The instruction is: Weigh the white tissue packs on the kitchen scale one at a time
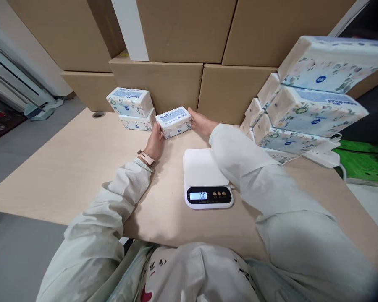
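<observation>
Both hands, left hand (154, 143) and right hand (201, 123), clamp their fingers on the ends of a tissue pack (174, 121) resting on the surface (75, 167) beyond the scale (206, 178).

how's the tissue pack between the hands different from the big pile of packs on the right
The pack between the hands lies alone and flat on the table, with the left hand and right hand pressed to its ends. The pile on the right is many packs heaped up and tilted, untouched. The single pack is farther off and looks smaller. Both share white wrapping with a leafy print and blue label.
</observation>
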Motion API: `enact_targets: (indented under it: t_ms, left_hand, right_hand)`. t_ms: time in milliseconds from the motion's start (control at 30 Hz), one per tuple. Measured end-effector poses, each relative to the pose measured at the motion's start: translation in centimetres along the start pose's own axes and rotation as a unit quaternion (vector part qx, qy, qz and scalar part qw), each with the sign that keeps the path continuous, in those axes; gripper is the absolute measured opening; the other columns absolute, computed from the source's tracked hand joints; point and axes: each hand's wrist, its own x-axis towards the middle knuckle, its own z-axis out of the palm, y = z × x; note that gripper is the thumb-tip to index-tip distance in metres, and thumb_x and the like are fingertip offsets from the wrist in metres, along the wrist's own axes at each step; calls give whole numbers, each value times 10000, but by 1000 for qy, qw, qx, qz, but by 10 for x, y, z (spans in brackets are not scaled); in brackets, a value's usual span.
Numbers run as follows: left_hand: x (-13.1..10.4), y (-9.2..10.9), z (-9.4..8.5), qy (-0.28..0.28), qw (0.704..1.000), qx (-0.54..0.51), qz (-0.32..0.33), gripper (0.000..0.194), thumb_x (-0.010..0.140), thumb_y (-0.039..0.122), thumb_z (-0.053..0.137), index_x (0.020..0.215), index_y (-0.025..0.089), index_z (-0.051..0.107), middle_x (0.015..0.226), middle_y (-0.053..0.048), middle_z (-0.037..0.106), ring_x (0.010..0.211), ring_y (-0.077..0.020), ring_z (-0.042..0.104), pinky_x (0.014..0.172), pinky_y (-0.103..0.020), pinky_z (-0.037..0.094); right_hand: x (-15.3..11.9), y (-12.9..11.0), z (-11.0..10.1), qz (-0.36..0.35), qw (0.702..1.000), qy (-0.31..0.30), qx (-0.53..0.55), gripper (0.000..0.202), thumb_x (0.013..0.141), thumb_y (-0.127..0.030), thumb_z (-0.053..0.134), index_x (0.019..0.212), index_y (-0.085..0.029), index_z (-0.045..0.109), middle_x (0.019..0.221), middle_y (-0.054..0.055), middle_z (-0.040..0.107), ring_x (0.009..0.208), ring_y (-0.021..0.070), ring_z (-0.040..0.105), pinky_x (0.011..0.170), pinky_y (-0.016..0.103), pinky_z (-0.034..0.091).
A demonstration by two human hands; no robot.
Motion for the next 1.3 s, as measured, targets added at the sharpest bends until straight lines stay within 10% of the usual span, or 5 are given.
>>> enact_targets:
  t_ms: [300,467,633,833,1300]
  left_hand:
    - [-114,88,31,-135,989,32,52,674,1022,799,464,1522,377,628,1749,50,426,1712,-287,239,1413,-452,262]
    - [-175,79,45,-183,980,55,48,629,1102,651,436,1675,392,460,1802,50,310,1727,-267,174,1445,-491,160]
    - [-185,45,40,-187,979,70,39,614,1116,610,447,1676,360,469,1774,-2,375,1692,-294,292,1425,-545,235]
    - [-177,30,24,-5,990,115,79,508,1123,566,467,1424,242,717,1542,-110,659,1470,-302,602,1220,-568,514]
    - [-174,31,22,49,997,52,37,319,1070,488,629,1168,242,807,1267,-81,791,1167,-206,743,956,-328,600]
  right_hand:
    - [-189,-5,-33,-153,985,49,-62,506,1049,-550,611,1528,-392,582,1712,-55,506,1646,284,401,1370,539,368]
    - [-268,25,-39,-122,988,69,-64,529,1039,-509,660,1557,-457,566,1705,-69,517,1617,293,461,1362,572,390]
    - [-272,73,-33,-130,983,123,-46,518,1046,-530,644,1542,-388,599,1625,9,617,1512,285,586,1307,567,463]
    - [-277,123,-25,-229,911,335,-70,400,1066,-442,624,1440,-309,673,1443,99,739,1220,272,755,1132,545,586]
    - [-285,120,-25,-250,895,366,-46,349,1069,-352,620,1407,-297,690,1279,103,800,980,233,795,896,453,644]
